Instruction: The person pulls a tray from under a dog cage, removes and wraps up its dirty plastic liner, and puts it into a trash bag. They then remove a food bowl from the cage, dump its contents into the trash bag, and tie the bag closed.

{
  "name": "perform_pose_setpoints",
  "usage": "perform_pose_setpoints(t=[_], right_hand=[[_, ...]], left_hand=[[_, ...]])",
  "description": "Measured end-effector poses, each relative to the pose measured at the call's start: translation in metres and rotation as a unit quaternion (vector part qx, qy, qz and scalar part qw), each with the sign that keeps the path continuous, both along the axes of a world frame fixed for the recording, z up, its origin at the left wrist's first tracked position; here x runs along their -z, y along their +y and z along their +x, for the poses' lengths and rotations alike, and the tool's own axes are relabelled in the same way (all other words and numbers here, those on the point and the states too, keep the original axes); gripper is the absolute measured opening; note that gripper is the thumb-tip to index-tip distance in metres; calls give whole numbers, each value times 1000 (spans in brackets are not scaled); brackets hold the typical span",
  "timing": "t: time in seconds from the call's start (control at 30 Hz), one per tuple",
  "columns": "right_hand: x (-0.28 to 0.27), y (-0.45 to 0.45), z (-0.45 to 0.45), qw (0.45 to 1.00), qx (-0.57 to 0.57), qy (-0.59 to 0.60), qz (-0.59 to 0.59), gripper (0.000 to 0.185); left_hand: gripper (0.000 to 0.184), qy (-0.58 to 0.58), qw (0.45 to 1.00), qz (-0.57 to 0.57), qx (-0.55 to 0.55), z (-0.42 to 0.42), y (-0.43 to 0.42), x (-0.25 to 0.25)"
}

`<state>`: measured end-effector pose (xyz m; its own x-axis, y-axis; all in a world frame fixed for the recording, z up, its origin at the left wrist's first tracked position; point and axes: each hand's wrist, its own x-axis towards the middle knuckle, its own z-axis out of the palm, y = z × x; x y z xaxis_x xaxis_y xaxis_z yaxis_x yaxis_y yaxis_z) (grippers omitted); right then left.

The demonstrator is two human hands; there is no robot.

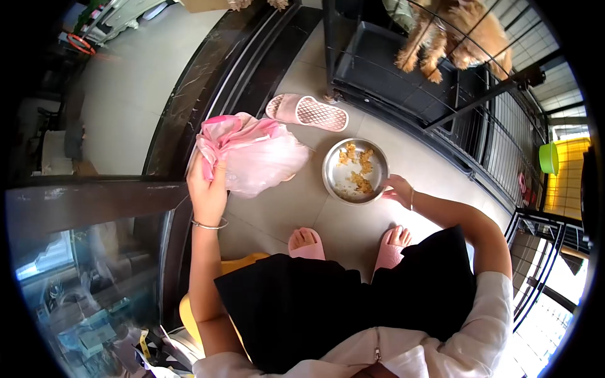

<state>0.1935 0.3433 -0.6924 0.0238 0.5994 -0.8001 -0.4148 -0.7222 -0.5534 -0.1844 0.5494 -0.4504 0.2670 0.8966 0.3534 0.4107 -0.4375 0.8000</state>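
My left hand (209, 186) is closed around the gathered neck of a pink plastic bag (265, 157), which bulges out to the right of my fingers. What the bag contains is blurred by the plastic. In my right hand (398, 191) is the rim of a round stainless steel bowl (334, 184), gripped at its right side. Clumps of yellowish-brown food (362, 183) lie scattered in the bowl. I cannot tell whether the bowl rests on the floor or is slightly raised.
A curly brown dog (469, 34) is inside a black wire cage (435, 123) at the upper right. A loose pink slipper (309, 112) lies beyond the bowl. A dark door frame (94, 205) runs along the left. A green bowl (548, 157) hangs at far right.
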Motion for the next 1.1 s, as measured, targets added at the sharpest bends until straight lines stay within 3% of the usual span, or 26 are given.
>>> perform_pose_setpoints(t=[0.03,0.07,0.1,0.17,0.2,0.33,0.37,0.4,0.5,0.57,0.73,0.8,0.93,1.0,1.1], right_hand=[[-13,2,-7,979,2,-202,-36,50],[-27,8,-15,916,5,-395,-63,55],[-29,14,-13,867,-59,-494,2,58],[-108,52,-34,807,-118,-502,287,45],[-146,76,-51,810,-112,-435,377,38],[-254,156,-121,751,-170,-375,516,29],[-259,169,-138,746,-181,-388,510,34],[-269,178,-154,700,-192,-455,516,36],[-262,203,-184,719,-208,-444,493,50],[-267,212,-189,868,-237,-205,385,29],[-262,211,-185,901,-142,-95,398,12],[-264,214,-174,916,-77,-79,385,12],[-258,228,-146,916,6,-114,385,15],[-258,231,-135,934,39,-67,349,17],[-253,239,-123,927,73,-123,346,16]], left_hand=[[24,3,1000,-5,-2,-3,-1,1],[23,2,1000,-19,-9,-4,-3,0],[22,-3,1000,-3,-12,-4,-3,3],[20,-1,1000,7,-8,-4,-5,0],[19,0,1000,3,3,-3,-6,-3],[17,-6,1000,3,10,1,-9,-8],[17,-11,1000,-11,10,1,-9,-8],[17,-11,1000,-6,7,0,-10,-8],[20,-22,999,-4,25,3,-9,-14],[20,-14,1000,2,27,3,-11,-19],[20,-35,997,-53,33,-7,-16,-17],[21,-27,998,10,-49,-17,-21,-10],[20,-164,965,-98,-179,-36,-48,-15],[18,-281,918,-218,-177,-50,-58,-16],[14,-357,882,-272,-143,-54,-71,-26]])
